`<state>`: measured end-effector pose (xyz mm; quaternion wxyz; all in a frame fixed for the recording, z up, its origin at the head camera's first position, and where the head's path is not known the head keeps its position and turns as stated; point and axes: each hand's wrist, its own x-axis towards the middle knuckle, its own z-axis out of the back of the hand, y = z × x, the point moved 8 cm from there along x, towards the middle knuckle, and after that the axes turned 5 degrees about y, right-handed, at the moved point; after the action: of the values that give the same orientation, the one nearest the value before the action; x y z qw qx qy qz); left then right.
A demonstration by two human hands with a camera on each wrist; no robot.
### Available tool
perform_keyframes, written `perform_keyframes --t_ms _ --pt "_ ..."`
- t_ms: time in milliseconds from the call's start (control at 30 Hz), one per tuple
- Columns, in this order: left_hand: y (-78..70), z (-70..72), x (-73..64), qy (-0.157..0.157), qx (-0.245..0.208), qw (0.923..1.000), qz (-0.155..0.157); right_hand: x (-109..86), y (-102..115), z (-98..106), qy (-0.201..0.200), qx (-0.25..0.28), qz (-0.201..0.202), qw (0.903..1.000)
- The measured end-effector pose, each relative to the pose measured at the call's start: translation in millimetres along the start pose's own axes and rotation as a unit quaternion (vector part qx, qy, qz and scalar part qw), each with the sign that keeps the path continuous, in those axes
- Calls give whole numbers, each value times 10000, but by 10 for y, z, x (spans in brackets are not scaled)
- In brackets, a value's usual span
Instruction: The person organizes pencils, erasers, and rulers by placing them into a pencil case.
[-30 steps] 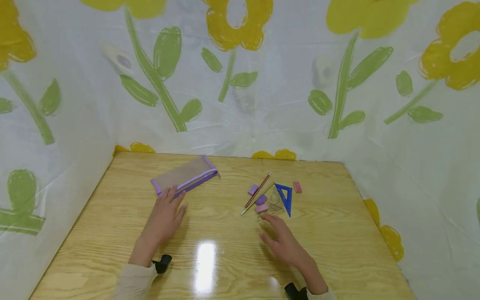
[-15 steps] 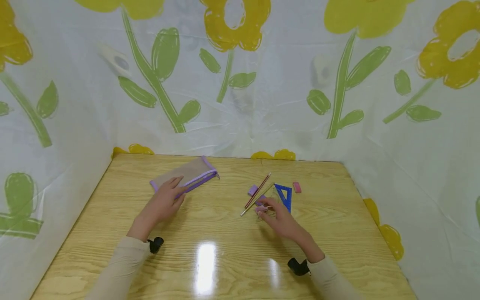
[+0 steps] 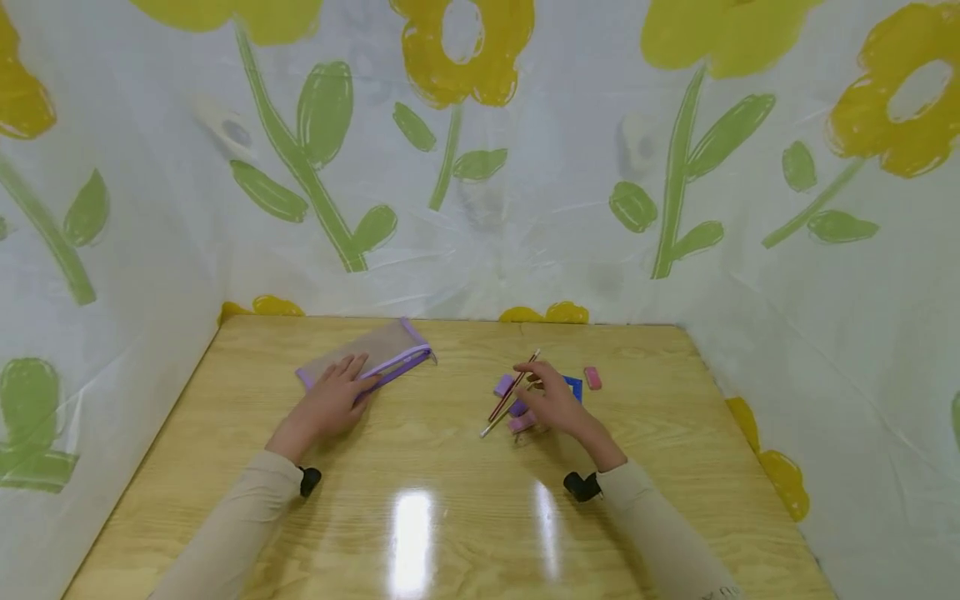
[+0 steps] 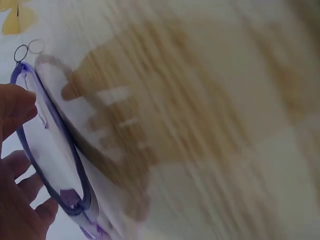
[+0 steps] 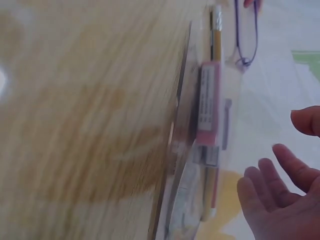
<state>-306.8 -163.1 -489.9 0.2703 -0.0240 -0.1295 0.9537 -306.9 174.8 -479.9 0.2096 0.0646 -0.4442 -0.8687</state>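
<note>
My left hand (image 3: 326,408) rests on the purple-trimmed mesh pencil pouch (image 3: 375,340), its fingers laid over the mesh and its thumb near the zipper edge. In the left wrist view, the pouch's mouth (image 4: 52,145) gapes. My right hand (image 3: 558,404) hovers over a small pile of stationery, with its fingers spread and nothing held in the right wrist view. Beneath it lie a red-striped pencil (image 3: 513,391), a yellowish pencil (image 3: 492,426), a lilac eraser (image 3: 504,385), a purple eraser (image 3: 517,408) and a pink eraser (image 3: 521,422). The hand partly hides a blue set square (image 3: 576,386).
Another pink eraser (image 3: 592,377) lies right of the pile. A clear drawing template (image 5: 184,197) shows edge-on in the right wrist view. The wooden table (image 3: 465,517) is enclosed by flower-printed white sheeting (image 3: 555,250) at the back and sides.
My right hand has moved forward over the pile, passing the pink eraser, which stays on the table. The left hand has shifted slightly and settled flatter on the pouch.
</note>
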Motion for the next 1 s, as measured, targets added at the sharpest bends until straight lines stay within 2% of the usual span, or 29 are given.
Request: perform_keyframes --t_ms 233,400,700,833,1000 --pt "-60 -34 58 -39 -221 9997 -107 156 -99 -46 22 -222 -33 9997" --pt "-74 -41 95 -61 -508 9987 -38 237 -139 -50 -23 -461 -15 9989" --pt "-107 59 142 -78 -1087 9940 78 322 -215 -85 156 -747 -231 9968" --pt "-119 150 150 -346 -1605 9863 161 353 -233 -100 183 -900 -258 9954" --pt "-49 154 167 -356 -2523 9647 659 385 -273 -115 149 -1144 -485 9921"
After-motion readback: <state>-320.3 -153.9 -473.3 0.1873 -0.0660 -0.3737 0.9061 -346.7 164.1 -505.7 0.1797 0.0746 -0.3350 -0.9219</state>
